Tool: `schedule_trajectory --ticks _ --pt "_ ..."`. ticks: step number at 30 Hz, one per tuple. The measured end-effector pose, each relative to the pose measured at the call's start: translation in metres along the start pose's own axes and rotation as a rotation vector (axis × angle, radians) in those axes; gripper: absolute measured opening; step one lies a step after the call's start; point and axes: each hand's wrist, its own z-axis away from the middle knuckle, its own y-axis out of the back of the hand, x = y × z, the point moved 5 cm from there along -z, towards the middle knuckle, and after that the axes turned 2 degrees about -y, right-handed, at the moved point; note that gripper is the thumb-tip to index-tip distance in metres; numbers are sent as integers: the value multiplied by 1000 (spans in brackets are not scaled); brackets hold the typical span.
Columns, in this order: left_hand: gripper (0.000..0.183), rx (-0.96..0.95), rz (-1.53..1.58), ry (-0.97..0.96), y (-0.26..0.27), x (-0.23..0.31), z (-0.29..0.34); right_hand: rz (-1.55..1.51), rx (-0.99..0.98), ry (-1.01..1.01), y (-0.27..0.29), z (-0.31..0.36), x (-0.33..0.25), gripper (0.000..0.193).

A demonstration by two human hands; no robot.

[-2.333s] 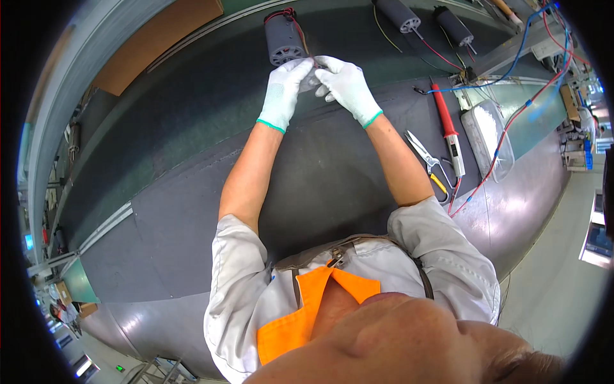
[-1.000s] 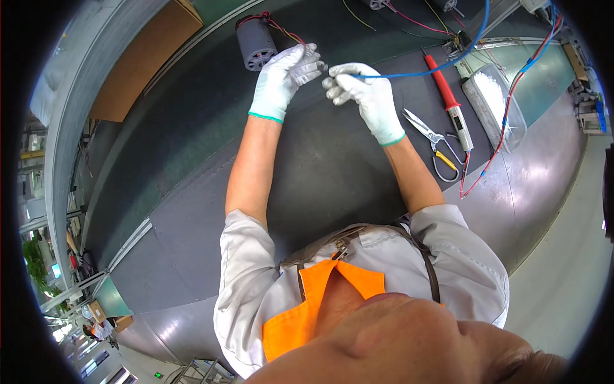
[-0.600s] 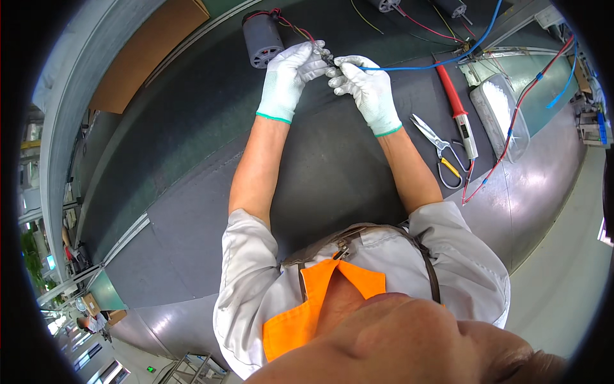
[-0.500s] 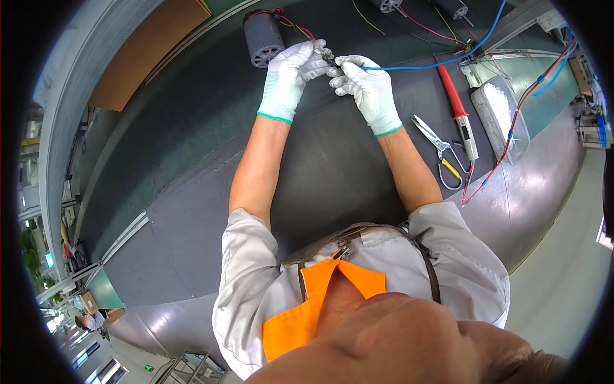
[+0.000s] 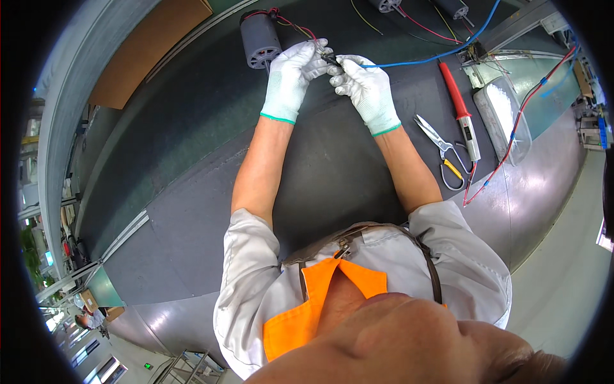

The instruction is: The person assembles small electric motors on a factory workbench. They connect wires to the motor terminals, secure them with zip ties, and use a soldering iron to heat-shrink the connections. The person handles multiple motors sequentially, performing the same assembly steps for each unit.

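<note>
Both my hands wear white gloves with green cuffs and meet over the dark mat. My left hand is closed in a pinch on the motor's thin wires, close to a small black connector. My right hand pinches the other side of that connector, where the blue cable comes out to the right. Fingertips partly cover the connector, so how far it is joined cannot be made out. A grey cylindrical motor lies just left of my left hand, its shaft toward me.
At right lie scissors with a yellow grip, a red-handled tool with a cord, and a clear tray of white pieces. Two more motors sit at the far edge. A cardboard sheet stands far left.
The motor beside my left hand has shifted slightly left, and its shaft now shows. My hands keep their grip in nearly the same place.
</note>
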Motion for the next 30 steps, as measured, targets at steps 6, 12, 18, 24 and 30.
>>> schedule_trajectory --ticks 6,12,18,24,30 --pt "31 -1 -60 -76 -5 0 8 -103 46 -29 -3 -4 10 23" --pt "32 -14 -63 -85 -1 -3 13 -95 96 -44 -2 -10 22 21" --pt "40 10 142 -71 -5 -13 23 -17 135 -36 -21 -4 26 23" --pt "34 20 213 -13 -33 -33 46 160 209 73 -25 5 18 17" --pt "49 19 275 -14 -25 -45 43 450 138 125 -12 60 -21 33"
